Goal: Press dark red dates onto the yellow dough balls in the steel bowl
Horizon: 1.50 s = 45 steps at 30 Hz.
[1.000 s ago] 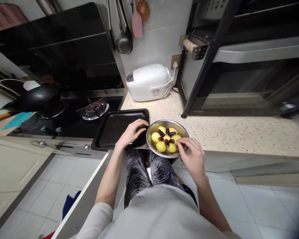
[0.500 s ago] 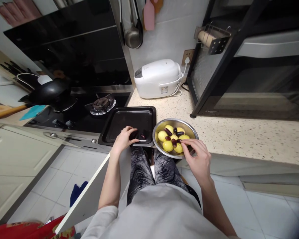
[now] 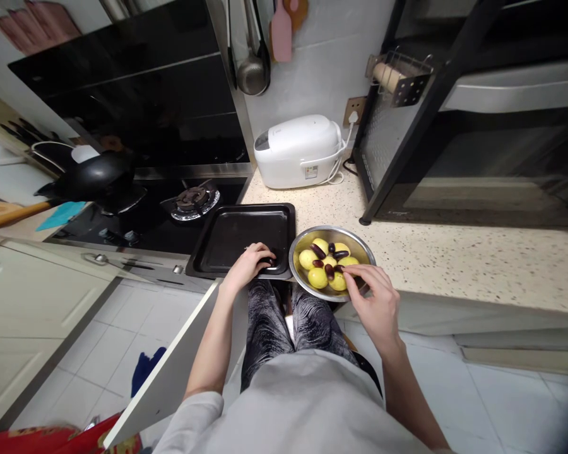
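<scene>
The rice cooker's [image 3: 297, 148] label [image 3: 311, 171] is too small to read.

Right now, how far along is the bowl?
Yellow balls and several dark pieces already sit in the steel bowl. The right hand is at one dark piece there; the left hand is at another piece on the black tray. That one seems left; fingers may hide more.

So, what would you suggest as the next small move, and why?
Probably the left hand should pinch the dark oval piece in the black tray: its fingers are at that piece, and similar dark pieces lie in the metal bowl.
</scene>
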Each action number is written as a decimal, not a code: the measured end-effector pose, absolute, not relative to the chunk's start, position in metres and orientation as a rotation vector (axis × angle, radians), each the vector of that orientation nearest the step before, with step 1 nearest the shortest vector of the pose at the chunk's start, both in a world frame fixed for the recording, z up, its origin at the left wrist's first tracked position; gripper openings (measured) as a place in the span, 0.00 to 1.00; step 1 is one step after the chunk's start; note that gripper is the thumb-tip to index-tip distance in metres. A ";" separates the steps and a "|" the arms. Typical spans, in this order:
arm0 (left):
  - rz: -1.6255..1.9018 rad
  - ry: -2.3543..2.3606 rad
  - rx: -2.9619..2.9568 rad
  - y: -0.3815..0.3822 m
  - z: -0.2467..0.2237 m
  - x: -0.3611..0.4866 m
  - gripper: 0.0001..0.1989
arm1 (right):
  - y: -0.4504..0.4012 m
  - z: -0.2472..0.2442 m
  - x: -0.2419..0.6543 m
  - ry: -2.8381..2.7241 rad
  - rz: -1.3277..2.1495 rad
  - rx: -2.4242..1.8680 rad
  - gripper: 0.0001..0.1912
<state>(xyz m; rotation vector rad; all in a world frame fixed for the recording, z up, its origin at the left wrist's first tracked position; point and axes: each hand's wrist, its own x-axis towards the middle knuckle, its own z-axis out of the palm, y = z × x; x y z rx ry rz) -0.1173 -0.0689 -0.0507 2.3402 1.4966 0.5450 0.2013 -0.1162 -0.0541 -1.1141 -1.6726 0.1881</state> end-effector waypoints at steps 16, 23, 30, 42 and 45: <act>1.134 1.425 2.199 -0.096 -0.022 -0.078 0.10 | -0.130 -0.042 0.174 -1.663 0.233 -1.050 0.06; 1.311 1.257 2.061 -0.115 -0.023 -0.023 0.10 | -0.130 -0.041 0.147 -1.662 0.321 -1.009 0.11; 1.389 1.133 1.927 -0.111 -0.034 -0.008 0.10 | -0.124 -0.042 0.151 -1.600 0.347 -1.055 0.05; 1.504 1.226 1.841 -0.111 -0.046 -0.013 0.08 | -0.105 -0.045 0.204 -1.504 0.188 -1.284 0.06; 1.503 1.229 1.850 -0.117 -0.046 -0.013 0.08 | -0.102 -0.048 0.203 -1.575 0.218 -1.282 0.07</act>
